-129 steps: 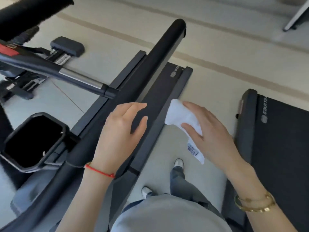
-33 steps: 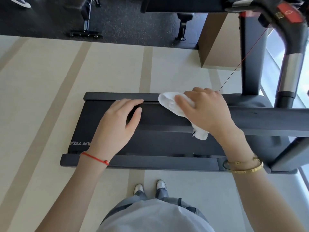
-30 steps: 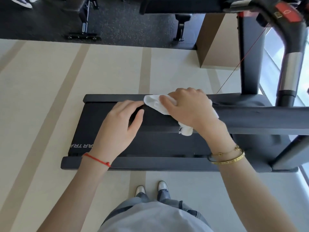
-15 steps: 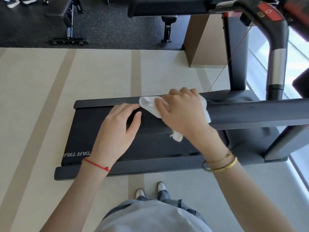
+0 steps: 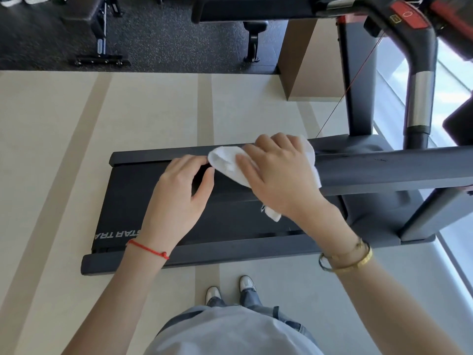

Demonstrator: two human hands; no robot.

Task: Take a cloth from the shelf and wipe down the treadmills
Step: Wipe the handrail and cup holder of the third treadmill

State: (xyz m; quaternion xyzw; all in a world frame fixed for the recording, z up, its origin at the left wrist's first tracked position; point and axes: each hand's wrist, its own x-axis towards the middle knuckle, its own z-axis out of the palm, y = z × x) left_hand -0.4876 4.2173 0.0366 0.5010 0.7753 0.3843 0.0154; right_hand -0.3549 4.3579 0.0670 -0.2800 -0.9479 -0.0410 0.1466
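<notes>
- So the right hand [image 5: 279,175] is curled over the white cloth [image 5: 230,165], pressing it onto the treadmill's handrail [image 5: 384,170], presumably so the wipe gets real pressure.
- Left hand [image 5: 176,196] rests loosely spread just beside the cloth's edge, holding nothing, likely steadying.
- Cloth drapes over the rail, above the treadmill belt [image 5: 143,201].

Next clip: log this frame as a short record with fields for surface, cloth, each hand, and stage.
surface: dark side handrail of the treadmill
cloth: white cloth, draped over the handrail
right hand: right hand grips the cloth around the rail
left hand: left hand rests on the rail beside the cloth, fingers relaxed
stage: wiping underway
</notes>
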